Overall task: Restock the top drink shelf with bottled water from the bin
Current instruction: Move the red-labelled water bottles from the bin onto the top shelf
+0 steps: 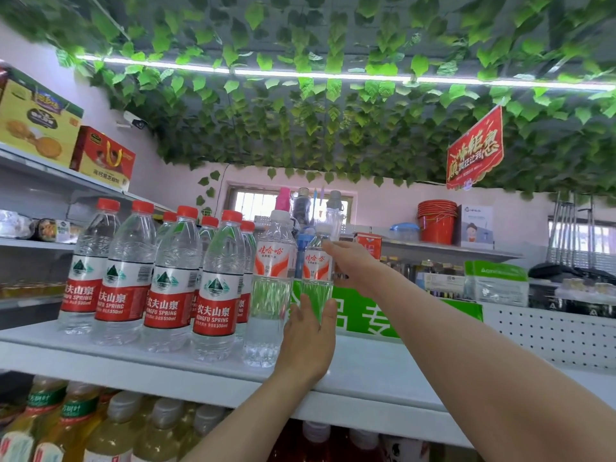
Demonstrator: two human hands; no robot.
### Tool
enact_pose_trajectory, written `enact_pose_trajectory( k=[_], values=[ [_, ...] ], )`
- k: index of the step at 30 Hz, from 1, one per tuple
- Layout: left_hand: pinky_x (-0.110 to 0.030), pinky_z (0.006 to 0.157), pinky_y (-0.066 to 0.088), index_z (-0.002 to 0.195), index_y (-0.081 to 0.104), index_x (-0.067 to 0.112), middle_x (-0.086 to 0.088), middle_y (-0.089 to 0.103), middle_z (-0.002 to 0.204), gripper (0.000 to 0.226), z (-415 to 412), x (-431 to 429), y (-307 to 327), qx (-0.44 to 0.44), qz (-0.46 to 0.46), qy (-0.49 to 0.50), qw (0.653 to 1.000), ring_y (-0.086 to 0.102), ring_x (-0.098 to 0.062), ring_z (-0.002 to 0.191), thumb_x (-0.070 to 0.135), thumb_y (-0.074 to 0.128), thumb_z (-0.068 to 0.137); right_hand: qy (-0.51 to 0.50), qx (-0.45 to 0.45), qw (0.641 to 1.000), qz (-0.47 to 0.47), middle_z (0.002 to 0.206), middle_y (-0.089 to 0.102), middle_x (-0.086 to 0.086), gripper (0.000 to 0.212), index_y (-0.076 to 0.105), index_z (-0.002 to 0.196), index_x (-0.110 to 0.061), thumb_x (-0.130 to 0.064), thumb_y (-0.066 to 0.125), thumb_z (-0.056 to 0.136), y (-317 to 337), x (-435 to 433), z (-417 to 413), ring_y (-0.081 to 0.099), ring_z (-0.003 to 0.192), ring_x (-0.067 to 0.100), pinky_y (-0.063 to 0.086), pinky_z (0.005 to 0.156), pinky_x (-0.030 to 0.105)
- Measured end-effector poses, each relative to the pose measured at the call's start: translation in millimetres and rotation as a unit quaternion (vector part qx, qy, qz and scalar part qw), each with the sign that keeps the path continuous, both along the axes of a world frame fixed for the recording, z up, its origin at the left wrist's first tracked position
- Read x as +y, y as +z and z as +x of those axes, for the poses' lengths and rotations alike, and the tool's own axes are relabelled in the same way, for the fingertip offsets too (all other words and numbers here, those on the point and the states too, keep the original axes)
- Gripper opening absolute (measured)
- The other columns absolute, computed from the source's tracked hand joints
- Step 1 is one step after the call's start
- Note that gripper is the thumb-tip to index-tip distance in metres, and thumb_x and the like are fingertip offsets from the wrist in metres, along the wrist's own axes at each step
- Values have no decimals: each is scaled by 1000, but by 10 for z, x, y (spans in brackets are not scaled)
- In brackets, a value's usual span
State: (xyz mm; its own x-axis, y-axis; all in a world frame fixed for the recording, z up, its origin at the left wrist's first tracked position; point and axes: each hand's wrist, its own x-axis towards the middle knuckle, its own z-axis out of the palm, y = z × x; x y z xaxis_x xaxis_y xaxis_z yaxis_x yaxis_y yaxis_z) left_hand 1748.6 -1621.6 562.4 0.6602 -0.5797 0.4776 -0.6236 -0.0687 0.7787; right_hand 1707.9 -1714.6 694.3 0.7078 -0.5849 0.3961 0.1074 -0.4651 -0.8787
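Observation:
On the white top shelf [366, 371] stand several red-capped water bottles [173, 281] at the left. To their right stand two white-capped water bottles with orange labels. The front white-capped bottle [271, 285] stands free. The rear white-capped bottle [316, 265] is upright behind it; my right hand [353, 266] is wrapped around its upper part, and my left hand [308, 341] touches its lower part from the front. The bin is out of view.
Below the shelf edge are yellow tea bottles [83, 425] and red drink bottles [320, 438]. A green sign [373, 315] and a white pegboard panel [550, 331] back the shelf at the right. Boxes [100, 155] sit on a higher shelf at the left. Leaves hang overhead.

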Motion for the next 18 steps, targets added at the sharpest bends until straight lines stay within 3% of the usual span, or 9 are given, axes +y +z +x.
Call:
enact_pose_trajectory(
  k=[2,5,7,10,15,18],
  values=[
    [-38,122,4,160,1,25,2,-1,167,86,-57,80,-18,-24,-18,-7,1000,0,-17,153,74,14,91,-32,17,999,-38,89,73,1,40,60,128,-7,-39,55,104,-4,58,-115,72,62,10,53,47,23],
    [-27,117,4,160,8,28,8,6,167,77,-186,283,-93,-61,-41,-34,997,4,-9,152,69,19,96,-94,43,987,-119,126,66,7,55,53,143,-8,-45,54,102,-16,100,-331,64,110,22,55,92,41],
    [-24,114,4,159,12,29,8,9,166,73,-266,460,-107,-78,-51,-47,995,6,-8,151,67,23,97,-110,47,984,-134,144,55,11,59,47,148,-10,-45,57,101,-15,166,-520,54,123,27,47,106,48],
    [-32,118,10,158,18,28,7,15,165,73,-342,764,-17,-87,-66,-42,993,10,-11,151,67,30,96,-112,49,981,-151,148,52,9,61,48,148,-14,-44,64,98,-31,356,-811,53,120,26,48,102,44],
    [-40,115,27,153,31,23,-2,37,156,72,-424,1404,154,-145,-77,37,986,32,-23,143,53,58,93,-147,75,957,-237,142,56,10,59,52,145,-17,-36,73,92,-90,856,-1233,55,126,28,46,110,50],
    [-44,113,34,151,34,22,-7,43,150,75,-482,1797,207,-163,-48,83,982,37,-27,139,50,66,90,-151,104,944,-274,144,56,9,61,53,145,-16,-30,76,90,-173,1191,-1473,55,129,28,45,111,50]
  ],
)
